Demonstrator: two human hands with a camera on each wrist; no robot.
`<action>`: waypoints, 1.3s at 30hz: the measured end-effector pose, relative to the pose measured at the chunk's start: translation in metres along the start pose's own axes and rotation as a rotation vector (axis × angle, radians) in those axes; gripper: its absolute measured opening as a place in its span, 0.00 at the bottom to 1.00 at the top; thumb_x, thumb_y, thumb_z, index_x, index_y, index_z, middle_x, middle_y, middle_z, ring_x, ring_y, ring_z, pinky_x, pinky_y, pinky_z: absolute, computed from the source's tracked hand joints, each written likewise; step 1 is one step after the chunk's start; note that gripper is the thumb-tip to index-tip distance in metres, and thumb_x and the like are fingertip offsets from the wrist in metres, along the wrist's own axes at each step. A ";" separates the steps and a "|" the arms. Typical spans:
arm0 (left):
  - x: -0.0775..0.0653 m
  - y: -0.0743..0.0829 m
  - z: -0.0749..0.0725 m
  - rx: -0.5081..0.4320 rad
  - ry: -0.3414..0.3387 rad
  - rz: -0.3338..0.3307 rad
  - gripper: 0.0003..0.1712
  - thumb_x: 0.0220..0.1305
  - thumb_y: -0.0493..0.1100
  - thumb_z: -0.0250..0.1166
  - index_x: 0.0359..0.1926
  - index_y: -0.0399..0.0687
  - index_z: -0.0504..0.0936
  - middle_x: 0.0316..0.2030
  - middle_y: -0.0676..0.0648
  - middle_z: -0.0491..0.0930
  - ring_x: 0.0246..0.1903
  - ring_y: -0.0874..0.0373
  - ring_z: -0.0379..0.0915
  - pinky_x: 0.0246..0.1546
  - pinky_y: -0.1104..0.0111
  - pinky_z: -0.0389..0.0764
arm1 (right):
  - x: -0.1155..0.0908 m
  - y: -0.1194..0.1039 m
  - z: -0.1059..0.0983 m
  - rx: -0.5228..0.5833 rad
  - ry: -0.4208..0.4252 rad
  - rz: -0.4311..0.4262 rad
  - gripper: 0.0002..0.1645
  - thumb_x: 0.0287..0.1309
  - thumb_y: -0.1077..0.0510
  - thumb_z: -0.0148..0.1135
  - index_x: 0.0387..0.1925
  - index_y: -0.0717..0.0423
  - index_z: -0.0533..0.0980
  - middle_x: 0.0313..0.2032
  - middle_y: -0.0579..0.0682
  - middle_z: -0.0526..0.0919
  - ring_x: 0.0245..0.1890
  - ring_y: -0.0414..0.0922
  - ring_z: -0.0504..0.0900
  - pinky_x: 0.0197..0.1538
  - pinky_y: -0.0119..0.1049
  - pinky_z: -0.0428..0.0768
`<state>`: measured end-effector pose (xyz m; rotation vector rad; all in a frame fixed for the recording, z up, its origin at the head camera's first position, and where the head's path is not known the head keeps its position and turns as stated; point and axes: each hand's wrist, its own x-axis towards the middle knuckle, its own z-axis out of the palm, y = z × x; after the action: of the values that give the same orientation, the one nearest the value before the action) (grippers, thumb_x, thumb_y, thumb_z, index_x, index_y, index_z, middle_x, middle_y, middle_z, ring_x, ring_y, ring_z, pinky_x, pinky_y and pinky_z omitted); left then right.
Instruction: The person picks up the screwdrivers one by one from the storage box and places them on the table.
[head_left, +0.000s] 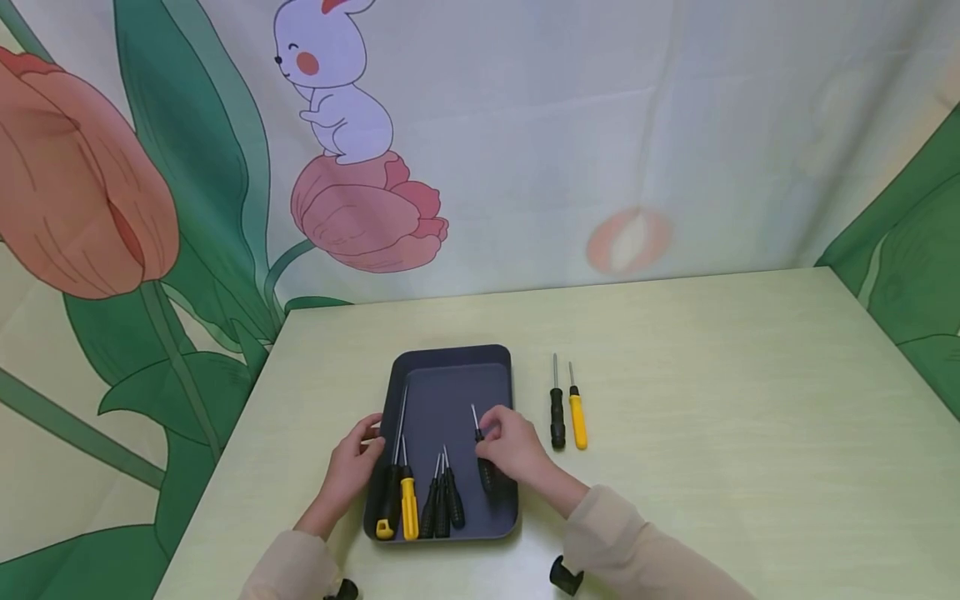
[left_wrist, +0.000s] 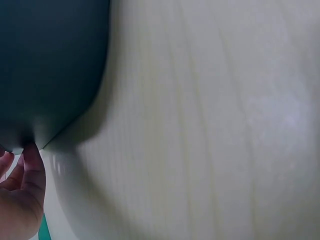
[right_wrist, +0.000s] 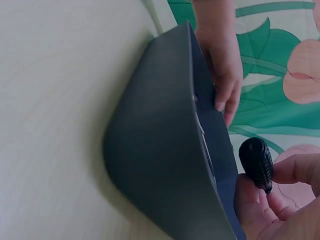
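A dark blue-grey tray (head_left: 450, 387) lies on the table, its left rim pinched by my left hand (head_left: 348, 471) between thumb and fingers. My right hand (head_left: 516, 448) pinches a small black-handled screwdriver (head_left: 486, 477) over the tray's right side, tip pointing away from me. In the right wrist view that screwdriver's black handle (right_wrist: 256, 159) shows between thumb and fingers, above the rim. Along the tray's near left lie a long black screwdriver with a yellow end (head_left: 390, 500), a yellow screwdriver (head_left: 408, 504) and three small black screwdrivers (head_left: 442, 510).
Right of the tray, a black screwdriver (head_left: 557, 417) and a yellow screwdriver (head_left: 578, 419) lie side by side on the pale table (head_left: 735, 417). A curtain (head_left: 525, 150) printed with tulips and a rabbit hangs behind the table's far edge.
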<state>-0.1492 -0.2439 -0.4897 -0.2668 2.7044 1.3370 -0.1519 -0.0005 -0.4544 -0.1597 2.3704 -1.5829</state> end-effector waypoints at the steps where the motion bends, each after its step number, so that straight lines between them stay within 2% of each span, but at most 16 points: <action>1: 0.000 0.000 0.000 -0.001 -0.001 0.000 0.23 0.65 0.40 0.46 0.61 0.47 0.61 0.53 0.37 0.68 0.48 0.45 0.68 0.49 0.54 0.70 | 0.001 0.000 -0.002 0.022 0.001 0.009 0.12 0.44 0.66 0.59 0.35 0.62 0.70 0.21 0.51 0.74 0.13 0.40 0.70 0.21 0.33 0.75; 15: -0.002 0.002 0.000 -0.010 -0.008 -0.002 0.23 0.65 0.40 0.45 0.61 0.47 0.60 0.54 0.37 0.68 0.49 0.44 0.67 0.50 0.53 0.69 | 0.013 0.001 -0.036 0.255 0.058 0.117 0.14 0.46 0.69 0.58 0.38 0.62 0.70 0.24 0.52 0.74 0.17 0.43 0.73 0.24 0.36 0.79; 24: -0.003 0.003 -0.001 -0.003 -0.002 0.011 0.23 0.65 0.40 0.45 0.61 0.46 0.61 0.53 0.36 0.68 0.48 0.45 0.68 0.49 0.54 0.70 | 0.014 -0.004 -0.061 0.377 0.070 0.135 0.16 0.47 0.71 0.55 0.41 0.65 0.68 0.24 0.49 0.70 0.21 0.42 0.73 0.24 0.35 0.78; 32: -0.003 0.003 -0.001 -0.002 -0.006 0.011 0.23 0.65 0.40 0.45 0.61 0.46 0.61 0.53 0.36 0.68 0.48 0.45 0.68 0.49 0.54 0.70 | 0.018 0.003 -0.081 0.378 0.094 0.134 0.16 0.49 0.69 0.55 0.42 0.65 0.67 0.25 0.48 0.70 0.22 0.41 0.72 0.25 0.35 0.78; 39: -0.003 0.002 -0.001 -0.003 -0.003 0.012 0.23 0.65 0.39 0.46 0.61 0.46 0.61 0.54 0.36 0.68 0.48 0.44 0.68 0.49 0.54 0.70 | 0.021 0.008 -0.096 0.369 0.131 0.182 0.16 0.50 0.67 0.55 0.44 0.62 0.67 0.27 0.47 0.70 0.22 0.41 0.72 0.28 0.34 0.78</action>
<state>-0.1471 -0.2432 -0.4871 -0.2483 2.7060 1.3439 -0.1993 0.0823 -0.4310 0.2362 2.0635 -1.9497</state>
